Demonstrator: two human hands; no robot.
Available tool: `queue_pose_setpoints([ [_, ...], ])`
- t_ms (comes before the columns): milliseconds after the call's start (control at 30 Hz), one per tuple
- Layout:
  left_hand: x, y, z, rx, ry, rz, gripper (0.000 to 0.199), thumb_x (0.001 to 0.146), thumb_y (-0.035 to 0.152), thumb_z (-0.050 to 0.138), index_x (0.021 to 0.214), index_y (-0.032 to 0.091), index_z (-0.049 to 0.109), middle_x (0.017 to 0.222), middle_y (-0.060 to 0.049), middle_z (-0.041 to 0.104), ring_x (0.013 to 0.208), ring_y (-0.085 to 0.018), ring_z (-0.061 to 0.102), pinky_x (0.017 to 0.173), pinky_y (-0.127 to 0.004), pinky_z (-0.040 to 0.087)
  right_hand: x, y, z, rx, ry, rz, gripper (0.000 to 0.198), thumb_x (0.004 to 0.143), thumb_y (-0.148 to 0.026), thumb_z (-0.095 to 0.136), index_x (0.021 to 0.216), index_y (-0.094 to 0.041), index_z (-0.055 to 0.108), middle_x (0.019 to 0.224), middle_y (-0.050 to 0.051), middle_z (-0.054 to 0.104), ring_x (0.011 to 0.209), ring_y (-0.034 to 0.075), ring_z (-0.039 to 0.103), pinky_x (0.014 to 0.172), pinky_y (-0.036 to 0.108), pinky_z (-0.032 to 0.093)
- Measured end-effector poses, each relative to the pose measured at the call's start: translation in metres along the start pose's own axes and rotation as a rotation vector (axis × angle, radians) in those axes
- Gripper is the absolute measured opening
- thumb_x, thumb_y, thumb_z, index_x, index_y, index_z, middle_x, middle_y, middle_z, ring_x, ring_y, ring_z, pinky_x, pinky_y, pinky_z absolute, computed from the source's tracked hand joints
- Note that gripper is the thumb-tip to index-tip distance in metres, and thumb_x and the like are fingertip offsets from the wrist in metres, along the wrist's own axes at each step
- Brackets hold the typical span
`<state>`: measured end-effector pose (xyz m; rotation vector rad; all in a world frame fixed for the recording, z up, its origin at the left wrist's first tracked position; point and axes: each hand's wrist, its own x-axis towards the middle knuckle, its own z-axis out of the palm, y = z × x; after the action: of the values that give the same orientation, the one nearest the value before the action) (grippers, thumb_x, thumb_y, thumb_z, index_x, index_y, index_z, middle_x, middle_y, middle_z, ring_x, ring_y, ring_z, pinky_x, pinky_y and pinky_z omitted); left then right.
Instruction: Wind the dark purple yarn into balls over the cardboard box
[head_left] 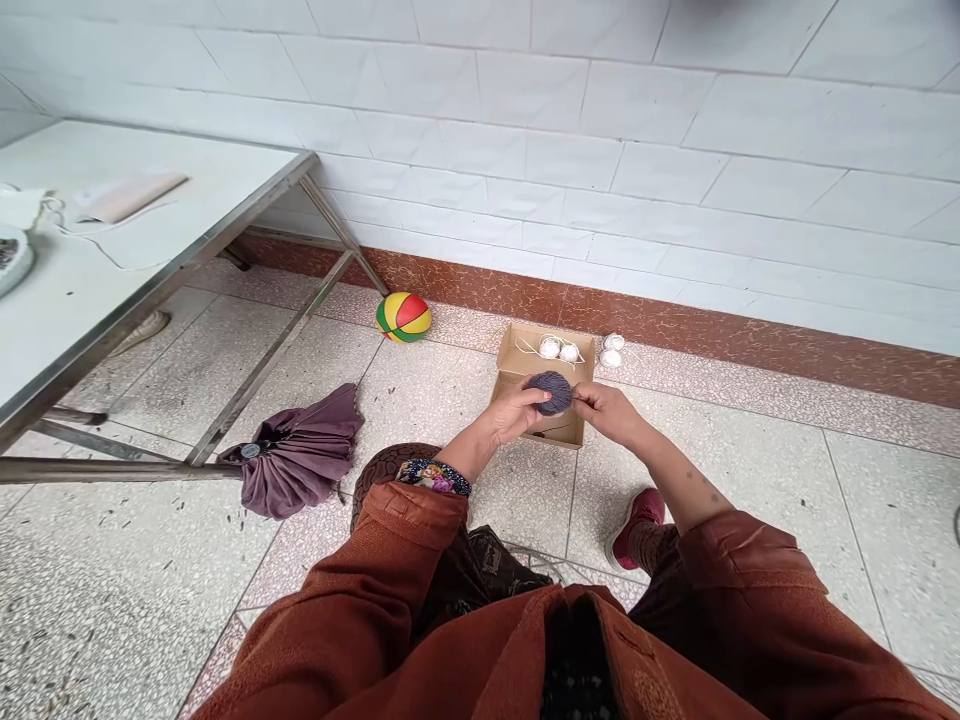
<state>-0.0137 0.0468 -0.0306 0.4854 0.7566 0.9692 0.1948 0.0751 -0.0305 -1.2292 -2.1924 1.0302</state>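
Item: dark ball [551, 393], one, above the box [568, 432], as I view it remotely from the head camera. Left hand [516, 414]: gripping it from the left, thumb on its left side. Right hand [611, 412]: thumb and finger pinched together at its right edge, on what I take for a strand [575, 399], too fine for me to be sure. Key relation: ball between the hands, right of the left fingers, left of the right pinch; left hand nearer, in contact. Long axis: none I can make out. Adjacent: two white balls [550, 347] in the box's far half; another white pair [611, 357] outside, just right
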Motion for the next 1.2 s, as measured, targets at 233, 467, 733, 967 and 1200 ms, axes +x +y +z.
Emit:
queue_pose_setpoints([
  [233,0.007,-0.008,-0.006,0.134,0.176,-0.016,0.049,0.063,0.015,0.073,0.108,0.017,0.054,0.111,-0.008,0.064,0.094,-0.017,0.064,0.086,-0.034,0.055,-0.003,-0.016,-0.003,0.097,-0.117,-0.100,0.018,0.091,-0.031,0.058,0.090,-0.020,0.072,0.083,0.003,0.070,0.073,0.016,0.062,0.069,0.028,0.047],
  [467,0.001,-0.014,-0.002,0.534,-0.026,-0.146,0.081,0.064,0.022,0.074,0.138,0.025,0.042,0.125,-0.011,0.055,0.098,-0.020,0.062,0.075,-0.032,0.053,0.002,-0.012,0.000,0.070,-0.070,-0.286,0.023,0.099,-0.035,0.057,0.091,-0.022,0.074,0.087,0.005,0.068,0.080,0.018,0.064,0.075,0.030,0.049],
  [733,-0.005,-0.015,0.000,0.478,-0.377,-0.114,0.090,0.058,0.018,0.079,0.143,0.027,0.048,0.133,-0.011,0.052,0.115,-0.026,0.055,0.080,-0.032,0.052,0.007,-0.003,0.007,0.086,0.007,-0.239,0.021,0.097,-0.036,0.062,0.087,-0.024,0.076,0.086,0.004,0.069,0.080,0.018,0.064,0.076,0.031,0.050],
  [967,-0.013,-0.002,0.004,0.072,-0.370,-0.109,0.077,0.066,0.016,0.075,0.139,0.031,0.053,0.138,-0.011,0.058,0.114,-0.029,0.065,0.098,-0.051,0.052,0.006,0.009,0.002,0.078,0.061,0.010,0.019,0.093,-0.026,0.054,0.082,-0.020,0.068,0.082,0.003,0.068,0.076,0.018,0.062,0.072,0.030,0.047],
  [1200,-0.004,-0.003,0.004,-0.110,-0.135,0.013,0.050,0.067,0.008,0.071,0.114,0.019,0.061,0.121,-0.008,0.068,0.116,-0.026,0.065,0.107,-0.053,0.048,0.004,0.005,0.002,0.001,0.069,0.034,0.015,0.088,-0.025,0.051,0.082,-0.020,0.064,0.084,0.004,0.069,0.078,0.019,0.061,0.073,0.030,0.045],
])
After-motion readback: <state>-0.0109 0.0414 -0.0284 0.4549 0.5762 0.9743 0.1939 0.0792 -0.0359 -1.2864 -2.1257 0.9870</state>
